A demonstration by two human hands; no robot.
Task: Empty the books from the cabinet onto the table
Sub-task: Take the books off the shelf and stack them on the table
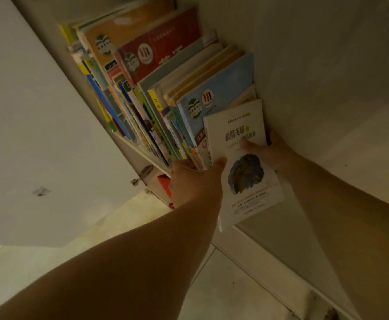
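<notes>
The cabinet [304,54] fills most of the view, its pale side wall running down the right and its white door [27,135] swung open on the left, with a metal hinge [146,170] showing at the shelf's near edge. Below lies a pale tiled floor [223,285].

A row of books [142,88] stands packed on the shelf, leaning to the right, spines facing out toward the near side. Among them are an orange-covered book [129,26] at the far end, a dark red book [166,45] in front of it, and a light blue book [221,88] next to the right end of the row.

At the right end, just beside the cabinet wall, a white book [242,162] with a dark round picture on its cover sticks out of the row toward the near side, partly drawn clear of the shelf.

Both bare forearms reach up from the near edge. The right hand [269,151] has its grip on the white book: the thumb presses on the cover below the title and the fingers curl behind it, against the cabinet wall. The left hand [195,179] lies against the book's left edge, its thumb on the cover; its fingers go in between this book and the neighbouring spines and are hidden, so how tightly it grasps I cannot tell.
</notes>
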